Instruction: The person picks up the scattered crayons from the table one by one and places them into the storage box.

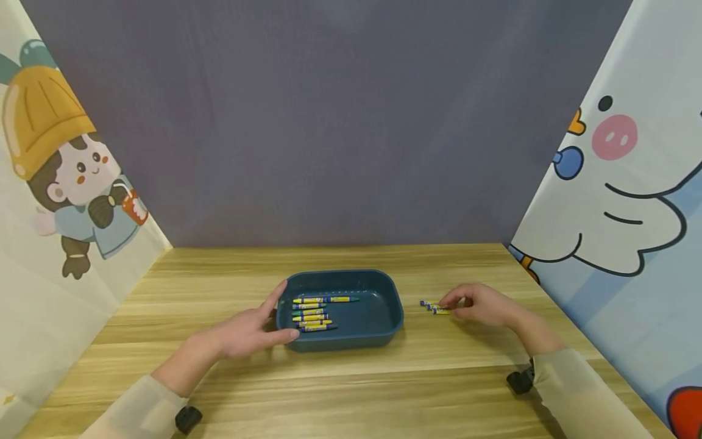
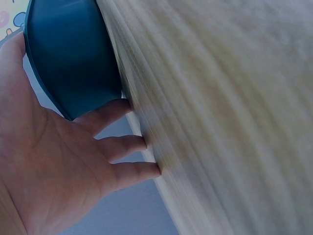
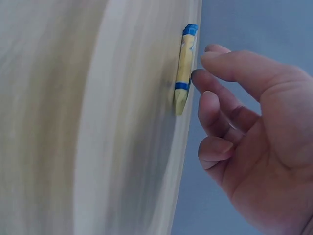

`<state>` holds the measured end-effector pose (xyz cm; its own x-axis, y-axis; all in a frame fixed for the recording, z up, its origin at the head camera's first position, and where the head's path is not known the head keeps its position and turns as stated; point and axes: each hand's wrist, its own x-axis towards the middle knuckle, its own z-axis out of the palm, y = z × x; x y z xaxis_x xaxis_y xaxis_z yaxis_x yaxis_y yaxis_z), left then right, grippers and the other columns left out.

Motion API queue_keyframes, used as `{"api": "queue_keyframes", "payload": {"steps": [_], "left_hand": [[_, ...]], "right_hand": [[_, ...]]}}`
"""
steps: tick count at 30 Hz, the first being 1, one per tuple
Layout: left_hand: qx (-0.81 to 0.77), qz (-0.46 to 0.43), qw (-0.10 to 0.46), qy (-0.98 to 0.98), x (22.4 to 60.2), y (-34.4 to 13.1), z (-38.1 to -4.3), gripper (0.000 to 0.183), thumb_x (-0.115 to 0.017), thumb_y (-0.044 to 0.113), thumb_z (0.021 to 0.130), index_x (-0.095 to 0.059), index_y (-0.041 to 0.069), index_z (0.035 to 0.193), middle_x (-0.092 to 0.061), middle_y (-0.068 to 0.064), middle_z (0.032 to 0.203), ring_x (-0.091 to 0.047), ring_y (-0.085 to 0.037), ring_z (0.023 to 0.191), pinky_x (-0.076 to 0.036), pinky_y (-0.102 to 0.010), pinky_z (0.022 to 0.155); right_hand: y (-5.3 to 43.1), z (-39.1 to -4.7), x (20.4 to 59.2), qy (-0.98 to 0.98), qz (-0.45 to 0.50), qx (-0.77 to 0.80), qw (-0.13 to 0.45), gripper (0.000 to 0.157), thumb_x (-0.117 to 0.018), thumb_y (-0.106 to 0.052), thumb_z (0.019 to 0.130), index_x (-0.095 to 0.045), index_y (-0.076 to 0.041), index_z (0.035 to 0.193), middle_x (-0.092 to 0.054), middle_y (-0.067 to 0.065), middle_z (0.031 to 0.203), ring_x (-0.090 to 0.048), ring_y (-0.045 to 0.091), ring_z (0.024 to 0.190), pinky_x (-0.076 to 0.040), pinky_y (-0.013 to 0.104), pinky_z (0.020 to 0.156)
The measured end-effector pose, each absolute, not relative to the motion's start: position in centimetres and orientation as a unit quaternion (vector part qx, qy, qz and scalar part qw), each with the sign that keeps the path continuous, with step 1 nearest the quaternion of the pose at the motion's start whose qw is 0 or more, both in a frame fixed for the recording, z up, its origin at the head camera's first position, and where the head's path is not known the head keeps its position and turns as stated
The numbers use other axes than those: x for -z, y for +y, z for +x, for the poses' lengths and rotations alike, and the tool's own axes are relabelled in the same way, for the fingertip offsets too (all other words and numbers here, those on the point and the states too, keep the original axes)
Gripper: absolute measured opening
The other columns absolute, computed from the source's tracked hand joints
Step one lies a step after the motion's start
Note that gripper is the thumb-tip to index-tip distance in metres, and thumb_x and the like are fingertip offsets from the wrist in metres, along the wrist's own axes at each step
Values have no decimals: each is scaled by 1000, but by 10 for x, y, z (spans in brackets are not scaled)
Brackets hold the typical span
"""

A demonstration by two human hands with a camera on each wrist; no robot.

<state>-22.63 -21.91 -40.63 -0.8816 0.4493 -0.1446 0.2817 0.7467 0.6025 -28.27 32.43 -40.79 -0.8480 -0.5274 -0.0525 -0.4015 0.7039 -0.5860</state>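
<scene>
A dark teal rectangular tray stands on the table, with several yellow-wrapped crayons in its left half. My left hand spans the left end of the tray, thumb at the front rim and forefinger along the back left corner. In the left wrist view its other fingers reach down to the tabletop. Right of the tray lie a few crayons close together. Over their right ends is my right hand, thumb and forefinger apart beside a yellow crayon with blue bands.
The wood-grain table meets a grey back panel. Side panels with cartoon figures, a child on the left and a white bird on the right, flank it.
</scene>
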Motion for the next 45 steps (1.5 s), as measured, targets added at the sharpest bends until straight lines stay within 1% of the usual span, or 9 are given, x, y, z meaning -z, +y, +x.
{"api": "queue_keyframes", "payload": {"steps": [3, 7, 11, 16, 21, 27, 34, 42, 45], "left_hand": [[-294, 197, 143, 924, 407, -219, -226, 115, -65, 68, 103, 10, 25, 178, -55, -29, 161, -60, -46, 144, -45, -66, 121], [-293, 194, 147, 925, 407, -218, -226, 115, -65, 68, 102, 10, 25, 178, -55, -30, 161, -59, -47, 145, -45, -66, 121], [-295, 193, 145, 924, 406, -218, -225, 114, -65, 68, 102, 10, 27, 178, -55, -30, 161, -59, -47, 145, -45, -67, 121], [-297, 196, 140, 924, 405, -217, -226, 114, -67, 67, 102, 9, 28, 178, -58, -28, 160, -61, -46, 143, -46, -66, 119], [-299, 197, 139, 923, 405, -217, -226, 114, -67, 67, 102, 9, 27, 178, -57, -28, 160, -61, -46, 143, -46, -66, 119], [-299, 191, 146, 924, 405, -218, -225, 114, -67, 68, 102, 9, 31, 178, -57, -26, 161, -59, -45, 146, -45, -66, 120], [-296, 193, 144, 924, 405, -218, -226, 113, -66, 68, 102, 10, 32, 177, -57, -27, 161, -59, -46, 145, -46, -67, 119], [-301, 193, 148, 922, 405, -218, -226, 114, -66, 68, 102, 11, 32, 177, -56, -28, 161, -59, -47, 146, -45, -67, 120], [-304, 192, 150, 921, 406, -218, -226, 114, -67, 68, 102, 11, 32, 177, -55, -28, 162, -58, -47, 147, -44, -67, 120]], "right_hand": [[328, -282, 410, 917, -248, 289, 115, 26, -77, -13, 102, -79, -13, 129, -75, 9, 125, -69, 16, 102, -58, 27, 80], [329, -280, 410, 916, -241, 294, 132, 29, -79, -13, 101, -79, -14, 130, -71, 7, 116, -60, 11, 88, -52, 28, 70], [331, -278, 410, 916, -239, 290, 140, 30, -80, -14, 100, -80, -15, 130, -71, 6, 115, -58, 9, 87, -51, 27, 70], [337, -275, 410, 911, -244, 298, 150, 32, -80, -15, 100, -80, -13, 132, -72, 7, 120, -60, 8, 93, -53, 27, 74], [338, -275, 411, 907, -238, 308, 157, 28, -76, -17, 104, -80, -15, 131, -71, 6, 117, -59, 8, 88, -52, 26, 72], [328, -276, 408, 915, -249, 295, 114, 31, -73, -16, 105, -79, -18, 135, -68, 1, 108, -53, 8, 73, -47, 27, 63], [296, -279, 393, 916, -275, 288, 52, 31, -73, -13, 104, -81, -24, 132, -65, -3, 101, -50, 8, 74, -46, 26, 64], [244, -282, 374, 913, -288, 287, 41, 31, -72, -18, 107, -80, -32, 134, -65, -4, 105, -45, 11, 71, -41, 28, 64], [225, -285, 369, 914, -300, 272, 33, 32, -71, -21, 108, -79, -36, 134, -63, -6, 102, -45, 11, 72, -41, 28, 64]]}}
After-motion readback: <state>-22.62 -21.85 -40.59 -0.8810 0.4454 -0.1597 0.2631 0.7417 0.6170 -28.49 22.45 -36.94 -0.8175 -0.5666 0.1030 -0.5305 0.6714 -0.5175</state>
